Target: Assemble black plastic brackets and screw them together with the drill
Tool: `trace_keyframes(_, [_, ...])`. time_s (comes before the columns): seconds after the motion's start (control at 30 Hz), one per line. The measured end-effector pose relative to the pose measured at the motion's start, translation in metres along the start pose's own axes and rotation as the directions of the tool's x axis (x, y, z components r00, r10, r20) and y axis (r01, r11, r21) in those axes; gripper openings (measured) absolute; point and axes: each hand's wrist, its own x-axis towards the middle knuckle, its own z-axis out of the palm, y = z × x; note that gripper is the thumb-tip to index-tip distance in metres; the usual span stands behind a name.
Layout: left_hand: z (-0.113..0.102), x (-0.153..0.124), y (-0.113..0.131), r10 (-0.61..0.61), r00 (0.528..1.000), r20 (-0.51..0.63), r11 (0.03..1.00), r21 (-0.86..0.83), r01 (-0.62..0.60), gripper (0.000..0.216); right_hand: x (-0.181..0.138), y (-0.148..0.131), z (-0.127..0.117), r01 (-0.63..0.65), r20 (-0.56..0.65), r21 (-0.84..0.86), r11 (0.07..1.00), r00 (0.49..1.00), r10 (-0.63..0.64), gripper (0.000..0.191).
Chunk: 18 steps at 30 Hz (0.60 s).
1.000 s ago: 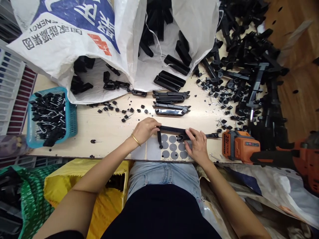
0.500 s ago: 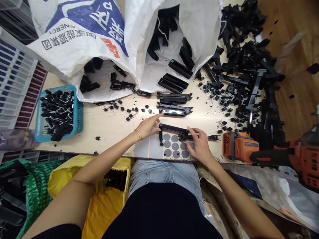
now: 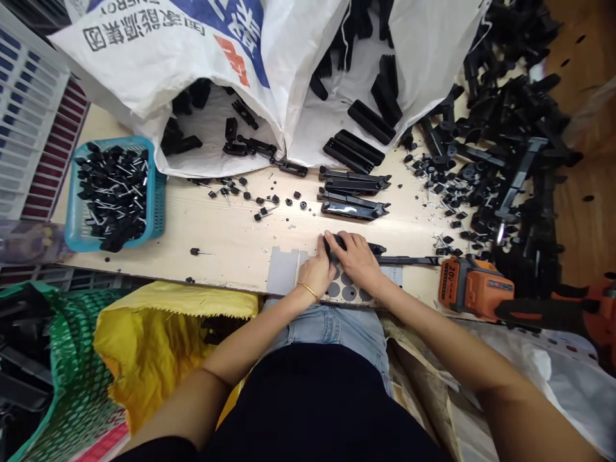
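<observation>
My left hand [image 3: 318, 273] and my right hand [image 3: 355, 259] meet over a long black plastic bar part [image 3: 385, 254] lying across the near edge of the wooden table [image 3: 226, 237]. Both hands have their fingers curled onto the bar's left end, above a sheet of grey round pads [image 3: 349, 292]. The left wrist wears a thin gold bangle. The bar runs out to the right towards an orange cordless drill [image 3: 474, 292].
Two finished black bar assemblies [image 3: 353, 192] lie just beyond the hands. A blue basket [image 3: 154, 186] of black knob screws stands at left. A big white sack [image 3: 250, 70] of black parts lies behind, and a heap of black parts [image 3: 510, 147] fills the right. Loose screws are scattered about.
My left hand had reached out towards the far assemblies, then came back beside the right hand. Both hands now close on the bar's left end. The camera view shifted.
</observation>
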Motion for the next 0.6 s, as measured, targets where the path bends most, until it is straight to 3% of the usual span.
trace_keyframes(0.13, [-0.006,0.004,-0.01,0.071,0.996,0.06,0.997,0.016,-0.073,0.077,0.002,-0.006,-0.003,-0.036,0.04,0.007,0.999,0.999,0.036,0.058])
trace_keyframes(0.3, [0.002,0.006,0.003,-0.008,1.0,-0.02,0.999,-0.041,0.007,0.078,0.006,-0.012,-0.002,-0.076,0.082,-0.011,0.997,0.994,0.076,0.056])
trace_keyframes(0.43, [-0.005,0.009,-0.001,0.045,0.999,0.024,0.998,0.051,-0.046,0.084,0.012,-0.018,-0.001,-0.131,0.105,0.053,0.99,0.987,0.125,0.057])
trace_keyframes(0.53, [-0.021,0.006,-0.021,0.092,0.995,0.031,0.985,0.141,-0.095,0.088,0.005,-0.015,-0.009,-0.164,0.045,0.182,0.97,0.986,0.158,0.06])
trace_keyframes(0.6, [-0.031,0.001,-0.035,0.164,0.982,-0.09,0.973,0.179,-0.146,0.08,-0.012,-0.006,-0.021,-0.19,-0.069,0.245,0.951,0.975,0.212,0.059])
